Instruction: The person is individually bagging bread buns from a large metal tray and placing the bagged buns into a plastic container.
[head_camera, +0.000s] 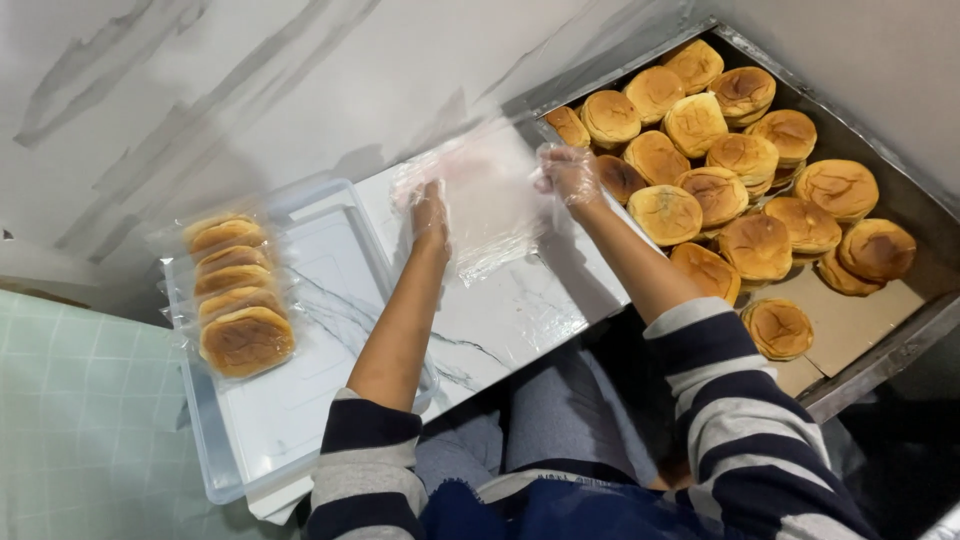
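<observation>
left hand + right hand: gripping clear plastic bag | buns right

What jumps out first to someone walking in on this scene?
A big metal tray on the right, heaped with golden round buns. In the middle, the left hand and right hand, in thin gloves, hold a clear plastic bag. On the left, wrapped buns line a clear container.

White marble-patterned desk with grey veining, seen from above. At its left end lies a shallow clear plastic container carrying a row of wrapped round buns; near the middle a clear plastic bag lies on the surface. At the right end sits a metal tray, lined with brown paper and filled with unwrapped golden buns, some stacked.
</observation>
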